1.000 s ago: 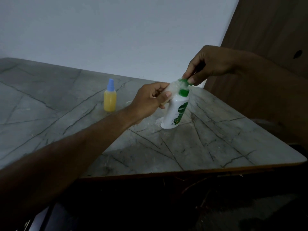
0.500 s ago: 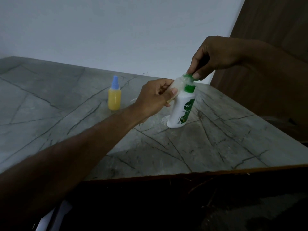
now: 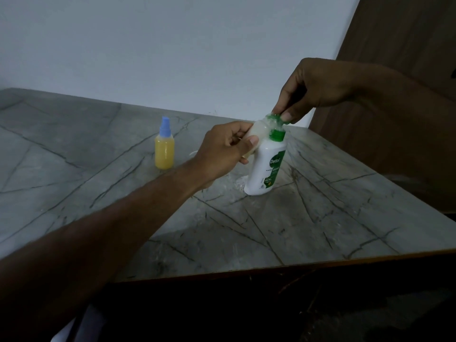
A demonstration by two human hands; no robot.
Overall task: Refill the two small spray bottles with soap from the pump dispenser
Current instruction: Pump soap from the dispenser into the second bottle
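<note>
Your left hand point(image 3: 222, 151) grips the small translucent plastic spray bottle point(image 3: 259, 130), tilted with its mouth at the green pump head point(image 3: 276, 119) of the white soap dispenser point(image 3: 265, 169) standing on the grey marble-patterned table point(image 3: 320, 218). Your right hand point(image 3: 313, 87) pinches that pump head. Press slowly, keeping mouth under spout, since spillage seems likely. The yellow-filled spray bottle with blue cap point(image 3: 164, 149) stands well apart.

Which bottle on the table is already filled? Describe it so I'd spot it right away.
Start at the grey marble table, then find the white pump dispenser where both hands are working. Left of it, standing alone and untouched, is the small spray bottle. It is the only one with yellow liquid and a blue cap.
</note>
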